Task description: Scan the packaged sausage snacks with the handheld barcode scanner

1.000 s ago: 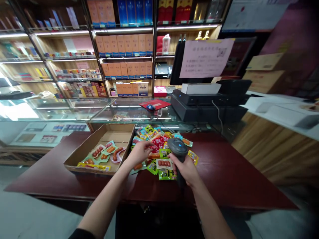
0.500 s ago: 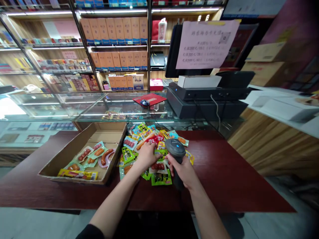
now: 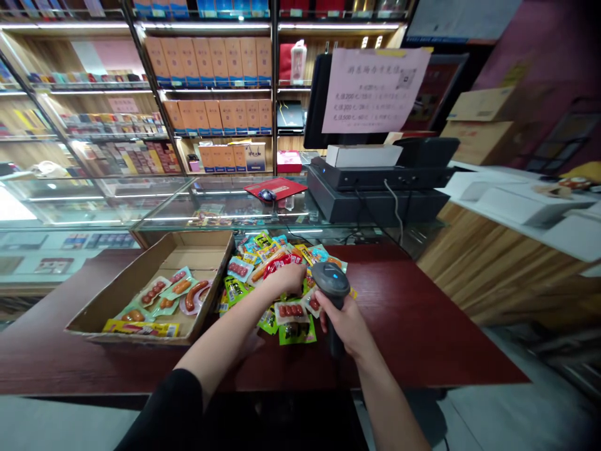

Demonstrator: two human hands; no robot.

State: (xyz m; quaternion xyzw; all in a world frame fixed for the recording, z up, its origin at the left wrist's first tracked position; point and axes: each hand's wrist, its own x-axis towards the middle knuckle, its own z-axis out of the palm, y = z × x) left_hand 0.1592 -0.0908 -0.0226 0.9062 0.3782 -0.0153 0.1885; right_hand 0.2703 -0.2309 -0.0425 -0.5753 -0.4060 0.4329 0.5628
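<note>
My right hand (image 3: 345, 319) is wrapped round the handle of a dark grey barcode scanner (image 3: 331, 279), its head lit by a small blue light. My left hand (image 3: 292, 279) reaches into a pile of snack packets, just left of the scanner head. Its fingers bend down out of sight, so whether they hold a packet cannot be seen. Below it lie a clear packet of dark red sausages (image 3: 291, 311) and a green packet (image 3: 298, 333). A red packet (image 3: 282, 262) lies behind the left hand. To the left, an open cardboard box (image 3: 210, 250) holds several sausage packets.
A dark red table (image 3: 399, 326) carries the pile and box. Behind it stands a glass counter (image 3: 216, 194) with a mouse (image 3: 267, 195) on a red pad. A monitor with a paper notice (image 3: 373, 94) and a black cash drawer (image 3: 375, 199) are at the back right.
My left hand has moved right, towards the scanner, and its fingers have turned down out of sight. My right hand keeps its hold on the scanner. The view has shifted slightly.
</note>
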